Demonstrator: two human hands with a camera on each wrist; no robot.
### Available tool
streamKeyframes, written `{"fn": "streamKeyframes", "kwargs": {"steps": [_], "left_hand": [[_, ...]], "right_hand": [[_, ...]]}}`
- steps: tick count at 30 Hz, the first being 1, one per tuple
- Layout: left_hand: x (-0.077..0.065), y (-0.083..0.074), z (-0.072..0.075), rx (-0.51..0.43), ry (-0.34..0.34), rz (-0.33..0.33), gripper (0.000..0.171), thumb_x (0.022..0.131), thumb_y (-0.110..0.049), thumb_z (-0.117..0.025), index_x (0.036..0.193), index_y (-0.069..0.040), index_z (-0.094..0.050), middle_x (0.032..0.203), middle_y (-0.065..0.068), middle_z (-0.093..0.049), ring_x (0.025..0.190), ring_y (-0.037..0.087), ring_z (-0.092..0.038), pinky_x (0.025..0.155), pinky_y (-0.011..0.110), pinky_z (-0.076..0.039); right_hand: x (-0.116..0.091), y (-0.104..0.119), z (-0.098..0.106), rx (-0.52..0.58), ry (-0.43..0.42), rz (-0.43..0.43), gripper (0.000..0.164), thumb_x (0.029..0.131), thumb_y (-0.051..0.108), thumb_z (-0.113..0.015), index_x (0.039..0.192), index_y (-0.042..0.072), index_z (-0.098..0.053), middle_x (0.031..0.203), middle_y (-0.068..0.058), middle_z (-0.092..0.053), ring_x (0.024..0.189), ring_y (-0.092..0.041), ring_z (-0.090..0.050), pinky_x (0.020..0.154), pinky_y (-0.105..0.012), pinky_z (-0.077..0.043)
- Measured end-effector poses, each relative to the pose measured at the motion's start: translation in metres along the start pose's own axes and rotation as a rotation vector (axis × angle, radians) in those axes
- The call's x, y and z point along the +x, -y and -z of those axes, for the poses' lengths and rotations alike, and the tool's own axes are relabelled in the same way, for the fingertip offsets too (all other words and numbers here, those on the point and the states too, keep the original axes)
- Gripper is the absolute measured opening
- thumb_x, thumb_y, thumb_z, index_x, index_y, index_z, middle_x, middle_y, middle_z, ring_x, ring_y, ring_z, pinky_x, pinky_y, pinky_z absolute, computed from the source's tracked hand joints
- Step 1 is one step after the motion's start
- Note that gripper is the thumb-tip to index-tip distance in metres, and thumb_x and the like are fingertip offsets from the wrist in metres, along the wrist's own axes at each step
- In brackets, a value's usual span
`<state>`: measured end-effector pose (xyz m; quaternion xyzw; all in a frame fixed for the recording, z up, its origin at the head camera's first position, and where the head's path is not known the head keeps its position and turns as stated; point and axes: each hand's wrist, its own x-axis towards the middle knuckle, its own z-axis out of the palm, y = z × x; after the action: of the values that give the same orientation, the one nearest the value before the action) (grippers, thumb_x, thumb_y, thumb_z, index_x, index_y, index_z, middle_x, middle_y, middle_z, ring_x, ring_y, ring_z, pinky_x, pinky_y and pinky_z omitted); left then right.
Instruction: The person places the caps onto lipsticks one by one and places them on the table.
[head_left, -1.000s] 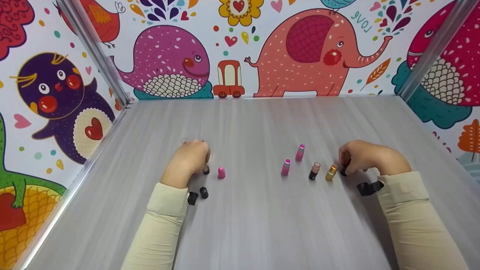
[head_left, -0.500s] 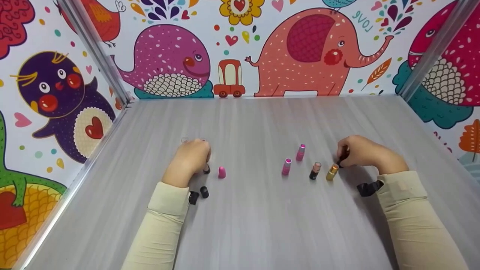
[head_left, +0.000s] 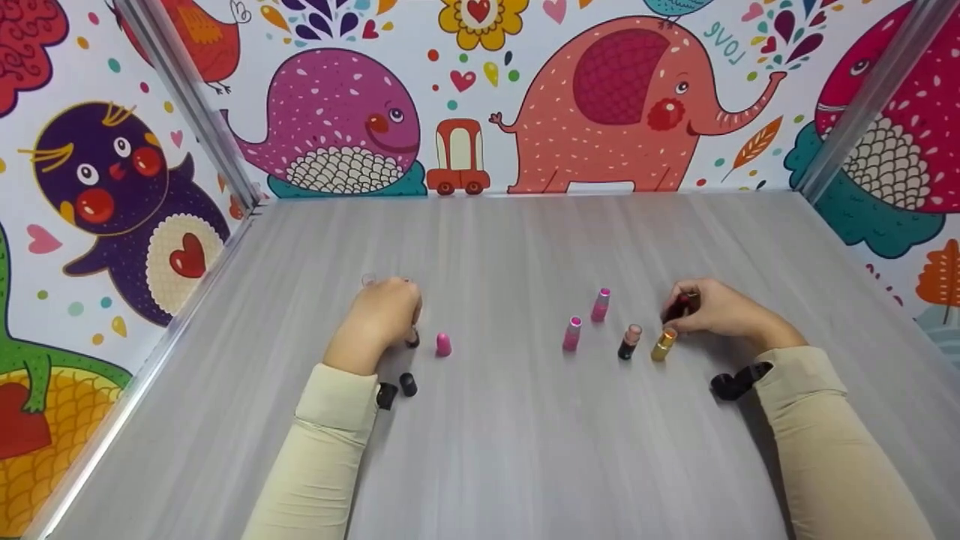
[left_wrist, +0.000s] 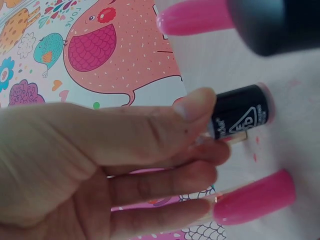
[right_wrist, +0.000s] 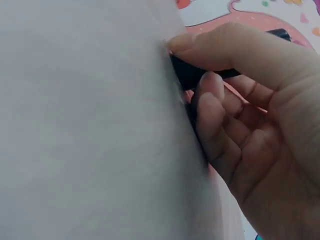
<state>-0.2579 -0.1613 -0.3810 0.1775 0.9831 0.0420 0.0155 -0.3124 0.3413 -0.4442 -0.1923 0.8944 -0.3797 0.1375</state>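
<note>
My left hand [head_left: 379, 319] pinches a small black lipstick tube [left_wrist: 242, 112] with white lettering between thumb and index finger. Its lower end shows just below the fingers in the head view. Beside that hand stands a bright pink rounded piece [head_left: 443, 345], and a short black cylinder [head_left: 408, 385] is nearer the front. Over on the right, my right hand [head_left: 720, 309] holds a dark lipstick tube [right_wrist: 190, 72] between thumb and fingers, tilted in the head view. Right by its fingertips is a gold lipstick [head_left: 664, 345]. The palm hides part of the held tube.
Left of the gold lipstick stand a black lipstick with a clear top [head_left: 629, 343] and two pink lipsticks, one nearer [head_left: 572, 335] and one farther [head_left: 601, 306]. A small clear piece [head_left: 368, 280] shows behind the left hand. Patterned panels [head_left: 465, 97] border the grey table [head_left: 487, 450].
My right hand has shifted left and tipped the dark tube from near upright to slanted, after lifting slightly. The left hand stays in place, and the standing lipsticks have not moved.
</note>
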Motion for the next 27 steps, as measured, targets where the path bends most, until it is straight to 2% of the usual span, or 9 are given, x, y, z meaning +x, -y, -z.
{"fn": "streamKeyframes", "kwargs": {"steps": [7,13,16,27], "left_hand": [[-0.001,0.000,-0.001,-0.018,0.016,0.017,0.016,0.080,-0.003,-0.091,0.079,-0.005,-0.075,0.091,0.012,-0.074,0.083,0.029,-0.068,0.085,0.053,-0.058],[-0.001,0.001,0.001,-0.030,0.020,0.013,0.017,0.080,-0.003,-0.090,0.078,-0.005,-0.074,0.090,0.012,-0.073,0.081,0.029,-0.067,0.078,0.049,-0.060],[-0.002,0.001,0.003,-0.030,0.024,0.006,0.017,0.081,-0.003,-0.090,0.078,-0.006,-0.074,0.089,0.011,-0.072,0.081,0.029,-0.066,0.079,0.050,-0.060],[-0.009,0.002,0.016,-0.094,0.044,0.033,0.012,0.086,0.000,-0.081,0.079,-0.008,-0.075,0.083,0.006,-0.071,0.077,0.026,-0.059,0.072,0.044,-0.055]], "right_hand": [[0.001,-0.006,0.000,0.058,0.022,0.023,0.025,0.088,0.005,-0.086,0.107,0.000,-0.070,0.104,-0.011,-0.071,0.084,-0.014,-0.058,0.072,-0.024,-0.052],[0.000,-0.008,0.000,0.061,0.017,-0.007,0.028,0.088,0.006,-0.086,0.113,0.001,-0.073,0.106,-0.010,-0.070,0.086,-0.016,-0.057,0.073,-0.024,-0.051],[0.000,-0.009,0.000,0.050,0.017,-0.017,0.028,0.089,0.006,-0.086,0.113,0.002,-0.073,0.107,-0.011,-0.069,0.088,-0.017,-0.057,0.074,-0.024,-0.051],[0.001,-0.008,-0.001,0.081,0.007,0.008,0.029,0.086,0.001,-0.086,0.113,-0.001,-0.074,0.106,-0.010,-0.070,0.087,-0.014,-0.057,0.073,-0.023,-0.051]]}}
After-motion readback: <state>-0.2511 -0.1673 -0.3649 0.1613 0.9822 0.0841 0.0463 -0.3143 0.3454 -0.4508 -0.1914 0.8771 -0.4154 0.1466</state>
